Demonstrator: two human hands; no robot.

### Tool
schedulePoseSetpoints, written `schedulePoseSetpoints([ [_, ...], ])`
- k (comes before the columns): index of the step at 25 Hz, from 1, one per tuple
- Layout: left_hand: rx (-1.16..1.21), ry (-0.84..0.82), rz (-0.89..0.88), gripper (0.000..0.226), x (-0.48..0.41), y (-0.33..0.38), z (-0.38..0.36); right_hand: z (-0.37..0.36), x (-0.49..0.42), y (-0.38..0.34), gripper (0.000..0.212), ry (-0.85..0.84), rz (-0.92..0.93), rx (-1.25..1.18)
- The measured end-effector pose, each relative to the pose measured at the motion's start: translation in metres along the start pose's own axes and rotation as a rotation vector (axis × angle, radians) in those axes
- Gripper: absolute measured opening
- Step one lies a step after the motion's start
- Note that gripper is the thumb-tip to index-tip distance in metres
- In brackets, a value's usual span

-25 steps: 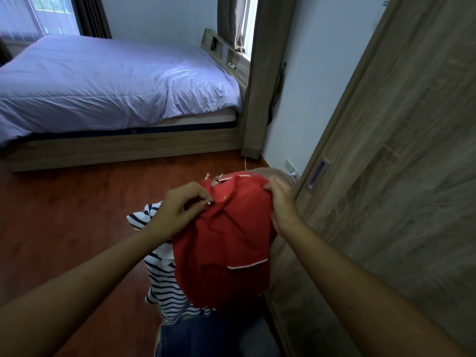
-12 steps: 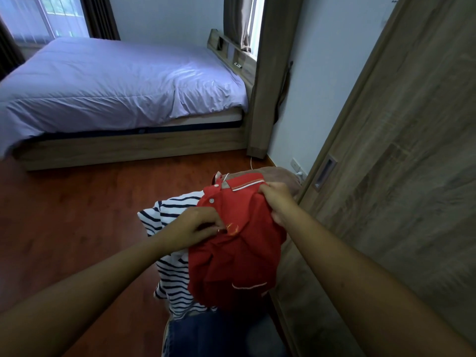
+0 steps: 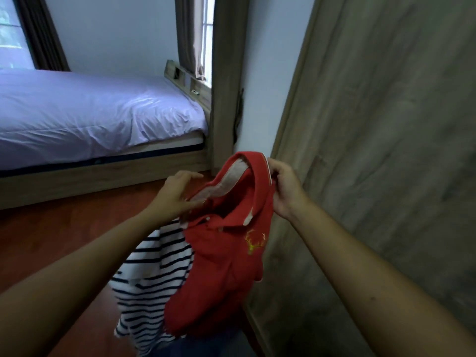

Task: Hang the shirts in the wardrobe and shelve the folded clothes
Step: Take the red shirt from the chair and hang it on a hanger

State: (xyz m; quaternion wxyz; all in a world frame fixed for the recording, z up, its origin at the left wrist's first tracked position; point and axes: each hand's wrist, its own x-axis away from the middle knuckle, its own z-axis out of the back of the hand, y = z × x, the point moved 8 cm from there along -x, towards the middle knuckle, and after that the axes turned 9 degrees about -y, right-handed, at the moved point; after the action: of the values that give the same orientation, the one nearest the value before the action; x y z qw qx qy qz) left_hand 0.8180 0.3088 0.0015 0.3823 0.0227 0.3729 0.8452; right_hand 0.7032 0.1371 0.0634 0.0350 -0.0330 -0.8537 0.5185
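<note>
I hold a red polo shirt with a small yellow antler logo up in front of me. My right hand pinches its white-edged collar at the upper right. My left hand rests at the collar's left side, fingers mostly extended against the fabric near the placket. A pale lining or hanger shape shows inside the neck opening. Beneath the red shirt hangs a navy-and-white striped shirt, with dark blue cloth below it. The closed wooden wardrobe door stands directly to the right.
A bed with a lilac cover and a wooden frame fills the left background. A wooden post and a white wall stand behind the shirt. Reddish wooden floor lies open on the left.
The red shirt has been lifted higher and turned, so the collar opening and logo now face me. My left hand has loosened from a pinch to extended fingers. The view tilted upward.
</note>
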Motion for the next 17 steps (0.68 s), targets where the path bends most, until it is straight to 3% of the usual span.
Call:
schedulePoseSetpoints([
  [4,0.053,0.014,-0.076,0.01,-0.002,0.068,-0.025,0.037,0.065,-0.055,0.04,0.076,0.131,-0.034],
  [6,0.061,0.113,-0.138,0.02,-0.008,0.113,-0.024,0.062,0.102,-0.076,0.041,0.124,0.196,-0.047],
  [8,0.145,0.145,-0.208,0.007,-0.013,0.178,-0.028,0.091,0.15,-0.097,0.04,0.177,0.259,-0.026],
  [11,0.23,0.072,-0.309,0.009,-0.014,0.277,-0.055,0.128,0.226,-0.13,0.028,0.238,0.384,0.151],
  [15,0.429,-0.081,-0.394,0.013,0.01,0.395,-0.114,0.168,0.341,-0.175,0.04,0.384,0.55,0.411],
  [17,0.516,-0.164,-0.412,0.019,0.024,0.449,-0.145,0.182,0.4,-0.193,0.023,0.423,0.603,0.516],
])
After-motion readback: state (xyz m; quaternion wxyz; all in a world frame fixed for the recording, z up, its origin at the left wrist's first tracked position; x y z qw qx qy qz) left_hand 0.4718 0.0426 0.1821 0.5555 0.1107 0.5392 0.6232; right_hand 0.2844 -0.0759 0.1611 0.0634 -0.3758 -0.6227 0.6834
